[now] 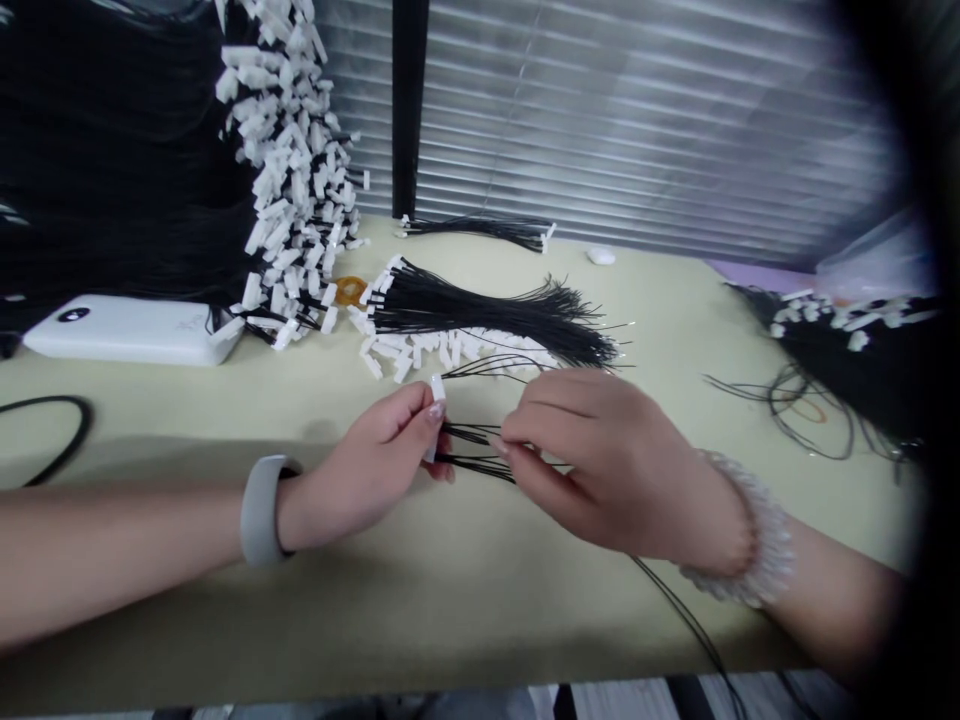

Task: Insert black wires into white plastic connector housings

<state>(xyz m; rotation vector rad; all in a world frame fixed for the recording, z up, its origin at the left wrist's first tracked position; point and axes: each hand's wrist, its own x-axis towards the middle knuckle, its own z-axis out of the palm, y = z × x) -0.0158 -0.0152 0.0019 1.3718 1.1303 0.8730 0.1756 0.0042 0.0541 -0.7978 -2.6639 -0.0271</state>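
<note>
Between thumb and fingers, my left hand (390,435) grips a white plastic connector (438,388) near the table's middle. Several thin black wires (472,466) run from the connector to the right, in separate small groups. My right hand (600,455) is closed in a pinch at these wires, thumb against forefinger; its fingers hide part of them. Longer black wires (690,615) trail below the right wrist over the front edge. Just behind the hands lies a bundle of black wires (480,305) with white connectors at its left end. Loose white connectors (450,350) lie beside that bundle.
A big heap of black wires with white connectors (289,180) fills the back left, a white power bank (142,328) before it. A smaller wire bundle (480,232) lies at the back. More wires with connectors (855,315) are at right. Blinds (637,120) stand behind the table (360,610).
</note>
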